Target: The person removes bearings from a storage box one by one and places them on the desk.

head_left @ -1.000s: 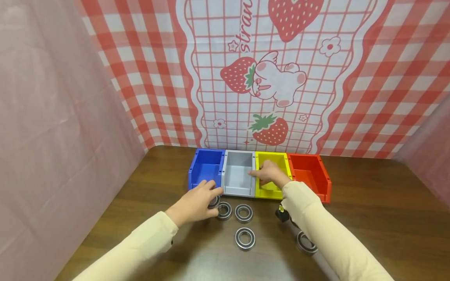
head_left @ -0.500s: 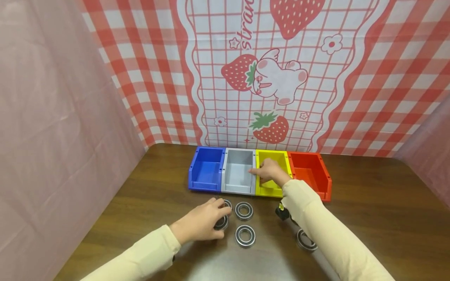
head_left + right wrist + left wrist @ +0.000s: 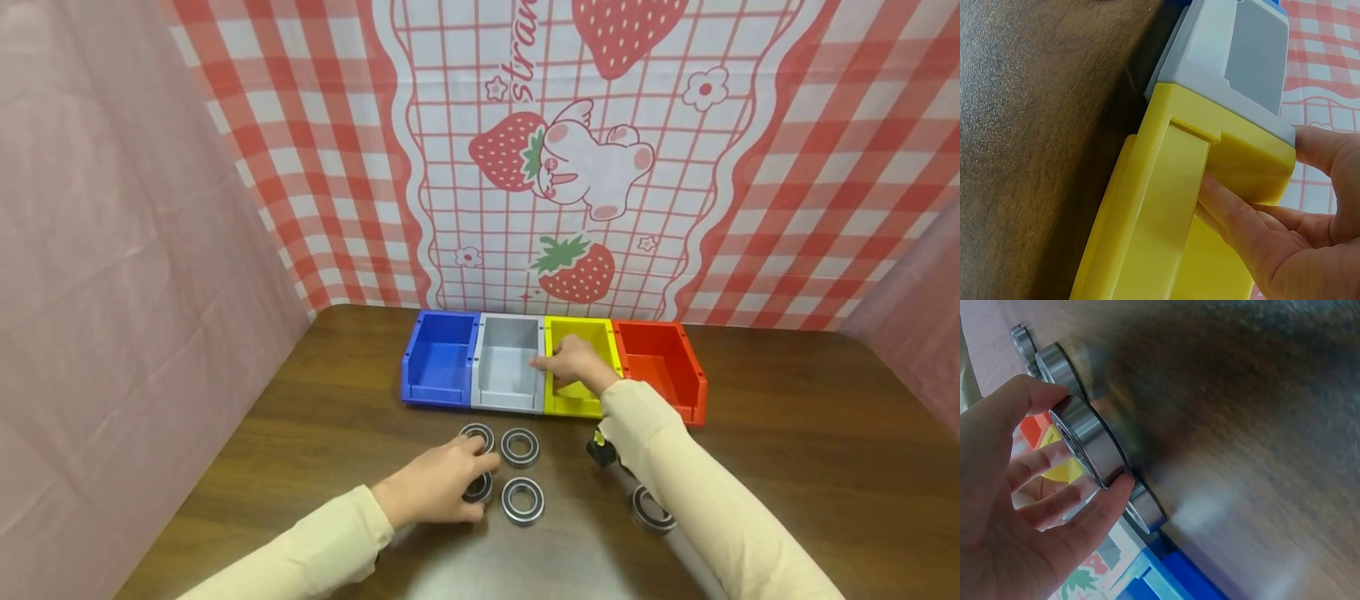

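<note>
My left hand (image 3: 435, 485) holds a ring-shaped steel ball bearing (image 3: 1096, 440) by its outer rim, thumb on one side and fingers on the other. In the head view that bearing lies partly hidden under the fingers. Close by are a second bearing (image 3: 478, 435) just behind it, a third (image 3: 520, 447) to the back right, and another bearing (image 3: 522, 501) to the right. My right hand (image 3: 576, 365) grips the side wall of the yellow bin (image 3: 1154, 200), where it meets the grey bin (image 3: 510, 375); its fingers reach inside the yellow one.
A blue bin (image 3: 441, 367) and a red bin (image 3: 656, 375) end the row on the wooden table (image 3: 330, 375). One more bearing (image 3: 651, 510) lies partly under the right sleeve (image 3: 697, 483). A checked strawberry cloth (image 3: 345, 208) hangs behind.
My left hand has moved toward me and slightly right, bringing the bearing from in front of the blue bin into line with the others. My right hand stays on the yellow bin.
</note>
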`<control>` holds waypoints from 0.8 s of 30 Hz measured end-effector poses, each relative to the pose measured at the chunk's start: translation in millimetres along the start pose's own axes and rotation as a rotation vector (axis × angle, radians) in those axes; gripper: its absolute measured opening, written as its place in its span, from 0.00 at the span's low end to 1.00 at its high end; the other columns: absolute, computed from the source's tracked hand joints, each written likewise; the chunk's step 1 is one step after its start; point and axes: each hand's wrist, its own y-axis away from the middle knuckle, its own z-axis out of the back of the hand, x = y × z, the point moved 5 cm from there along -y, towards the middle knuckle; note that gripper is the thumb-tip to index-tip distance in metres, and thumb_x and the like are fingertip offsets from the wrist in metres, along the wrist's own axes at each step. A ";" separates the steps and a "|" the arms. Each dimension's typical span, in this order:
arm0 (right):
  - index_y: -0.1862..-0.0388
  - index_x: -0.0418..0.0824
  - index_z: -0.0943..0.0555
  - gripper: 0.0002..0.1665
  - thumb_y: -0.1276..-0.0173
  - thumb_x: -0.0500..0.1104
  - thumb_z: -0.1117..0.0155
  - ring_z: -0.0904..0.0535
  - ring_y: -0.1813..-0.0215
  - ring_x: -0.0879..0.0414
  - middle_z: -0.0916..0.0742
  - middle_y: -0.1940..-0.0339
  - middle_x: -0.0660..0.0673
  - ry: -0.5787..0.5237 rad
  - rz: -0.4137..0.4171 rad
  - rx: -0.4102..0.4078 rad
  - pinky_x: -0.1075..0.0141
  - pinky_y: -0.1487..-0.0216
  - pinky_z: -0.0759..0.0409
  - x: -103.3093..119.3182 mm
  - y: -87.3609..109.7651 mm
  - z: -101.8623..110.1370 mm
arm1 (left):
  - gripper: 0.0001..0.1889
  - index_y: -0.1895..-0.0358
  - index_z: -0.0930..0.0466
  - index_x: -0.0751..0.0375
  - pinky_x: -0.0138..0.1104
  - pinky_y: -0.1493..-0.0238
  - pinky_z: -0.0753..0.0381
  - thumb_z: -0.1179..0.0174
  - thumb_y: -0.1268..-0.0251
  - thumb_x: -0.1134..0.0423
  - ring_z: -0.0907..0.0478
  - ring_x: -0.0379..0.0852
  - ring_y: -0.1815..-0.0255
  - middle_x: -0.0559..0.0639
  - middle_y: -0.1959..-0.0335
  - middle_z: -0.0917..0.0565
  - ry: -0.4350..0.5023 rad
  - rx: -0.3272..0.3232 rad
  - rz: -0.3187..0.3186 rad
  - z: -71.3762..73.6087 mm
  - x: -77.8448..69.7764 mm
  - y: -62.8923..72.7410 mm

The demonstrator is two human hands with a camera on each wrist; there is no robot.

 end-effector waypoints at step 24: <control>0.80 0.39 0.26 0.23 0.37 0.55 0.35 0.14 0.69 0.51 0.18 0.79 0.44 0.012 0.001 0.001 0.67 0.70 0.27 0.2 -1.0 -0.4 | 0.25 0.53 0.22 0.52 0.30 0.59 0.20 0.29 0.57 0.49 0.26 0.38 0.63 0.46 0.62 0.25 -0.042 0.001 -0.009 -7.0 -4.5 2.5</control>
